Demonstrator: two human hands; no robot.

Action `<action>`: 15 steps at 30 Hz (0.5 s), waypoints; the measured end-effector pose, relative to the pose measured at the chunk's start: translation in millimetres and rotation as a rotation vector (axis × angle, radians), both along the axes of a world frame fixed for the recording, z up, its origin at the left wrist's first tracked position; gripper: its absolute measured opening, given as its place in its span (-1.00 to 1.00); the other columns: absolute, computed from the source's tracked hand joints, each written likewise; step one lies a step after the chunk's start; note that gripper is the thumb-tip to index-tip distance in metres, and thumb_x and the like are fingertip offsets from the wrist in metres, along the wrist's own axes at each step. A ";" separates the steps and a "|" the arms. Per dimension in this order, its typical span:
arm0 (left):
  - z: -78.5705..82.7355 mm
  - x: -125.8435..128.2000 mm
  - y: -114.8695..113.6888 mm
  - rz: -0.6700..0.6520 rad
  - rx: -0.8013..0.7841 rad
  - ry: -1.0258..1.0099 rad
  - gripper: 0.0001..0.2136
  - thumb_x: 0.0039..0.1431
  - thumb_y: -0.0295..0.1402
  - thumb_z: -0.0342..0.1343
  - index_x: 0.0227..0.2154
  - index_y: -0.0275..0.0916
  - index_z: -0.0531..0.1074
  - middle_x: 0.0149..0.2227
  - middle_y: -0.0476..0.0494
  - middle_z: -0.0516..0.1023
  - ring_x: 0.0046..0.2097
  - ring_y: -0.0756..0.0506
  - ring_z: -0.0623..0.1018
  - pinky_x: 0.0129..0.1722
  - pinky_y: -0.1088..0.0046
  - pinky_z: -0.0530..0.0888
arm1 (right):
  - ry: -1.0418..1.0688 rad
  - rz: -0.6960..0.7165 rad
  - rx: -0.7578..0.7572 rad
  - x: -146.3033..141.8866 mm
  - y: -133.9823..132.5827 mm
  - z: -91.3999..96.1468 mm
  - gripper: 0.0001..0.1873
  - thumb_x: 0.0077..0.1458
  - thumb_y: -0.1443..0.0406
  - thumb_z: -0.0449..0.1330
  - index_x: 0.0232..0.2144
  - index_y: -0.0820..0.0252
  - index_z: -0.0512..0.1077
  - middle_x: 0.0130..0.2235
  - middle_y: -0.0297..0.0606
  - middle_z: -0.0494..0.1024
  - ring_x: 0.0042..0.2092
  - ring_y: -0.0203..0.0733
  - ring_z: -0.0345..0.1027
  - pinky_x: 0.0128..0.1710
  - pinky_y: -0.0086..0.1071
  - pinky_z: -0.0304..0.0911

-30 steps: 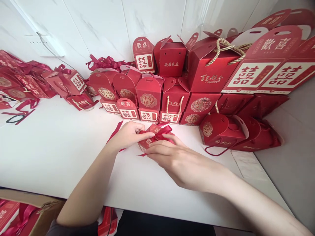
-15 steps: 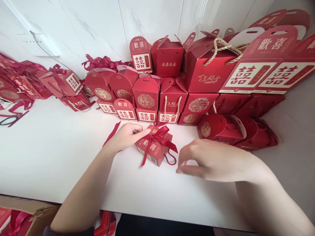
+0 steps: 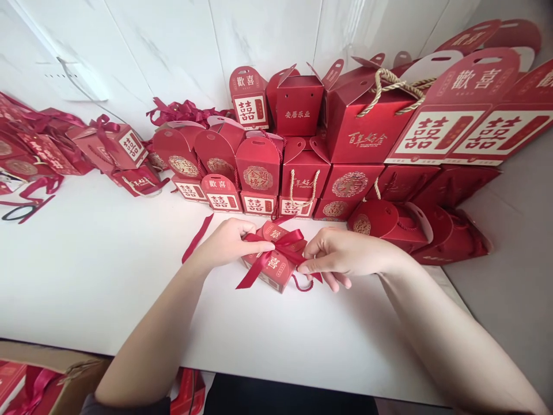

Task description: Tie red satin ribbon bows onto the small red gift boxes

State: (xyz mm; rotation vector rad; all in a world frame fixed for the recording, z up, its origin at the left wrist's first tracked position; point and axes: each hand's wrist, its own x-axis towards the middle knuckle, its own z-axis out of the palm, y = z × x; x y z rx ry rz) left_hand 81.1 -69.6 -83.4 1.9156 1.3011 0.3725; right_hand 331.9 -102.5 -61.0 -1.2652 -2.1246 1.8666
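A small red gift box (image 3: pixel 268 272) lies tilted on the white table, with a dark red ribbon (image 3: pixel 251 272) tied in a bow across its top. At the bow's left side, my left hand (image 3: pixel 227 242) is closed, thumb and forefinger pinching the ribbon near the knot. My right hand (image 3: pixel 345 253) pinches the ribbon at the bow's right side between thumb and forefinger, its other fingers bent below. A twisted dark red cord handle (image 3: pixel 303 286) pokes out under the right hand. Part of the bow is hidden behind the fingers.
Stacked red gift boxes (image 3: pixel 258 161) line the wall behind, with taller ones (image 3: pixel 458 115) at the right. A loose ribbon strip (image 3: pixel 196 239) lies left of my left hand. Finished-looking boxes with bows (image 3: pixel 106 144) and scissors (image 3: pixel 18 212) are at the left. A cardboard carton (image 3: pixel 82 377) stands at lower left.
My right hand has moved left from beside the box onto the ribbon and closed on it. My left thumb has shifted slightly right, towards the knot, and the left ribbon tail has swung outward.
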 end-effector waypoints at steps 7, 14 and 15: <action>1.1 -1.4 0.2 -0.084 -0.075 -0.061 -0.55 -0.12 -0.03 0.31 -0.63 -0.25 0.22 -0.58 0.08 0.20 -0.53 0.06 0.21 -0.56 0.53 0.14 | -0.073 0.137 -0.026 2.5 5.6 -15.2 -0.62 0.07 0.04 0.25 -0.39 0.27 0.58 -0.59 -0.29 0.54 -0.60 -0.31 0.38 -0.54 -0.49 0.30; 11.2 -2.3 -1.8 -0.226 -0.172 -0.110 -0.67 -0.16 -0.12 0.35 -0.50 -0.26 0.41 -0.52 0.04 0.35 -0.48 0.02 0.32 -0.50 0.50 0.27 | -0.117 0.170 -0.002 2.5 4.5 -17.5 -0.70 0.02 0.12 0.25 -0.41 0.26 0.58 -0.53 -0.28 0.56 -0.52 -0.27 0.44 -0.48 -0.48 0.32; 11.7 -2.8 -1.9 -0.237 -0.185 -0.118 -0.67 -0.16 -0.14 0.35 -0.49 -0.27 0.41 -0.51 0.03 0.36 -0.47 0.02 0.32 -0.49 0.50 0.27 | -0.132 0.171 0.020 2.2 3.8 -17.7 -0.72 0.03 0.13 0.24 -0.40 0.24 0.59 -0.53 -0.29 0.56 -0.50 -0.27 0.44 -0.47 -0.48 0.31</action>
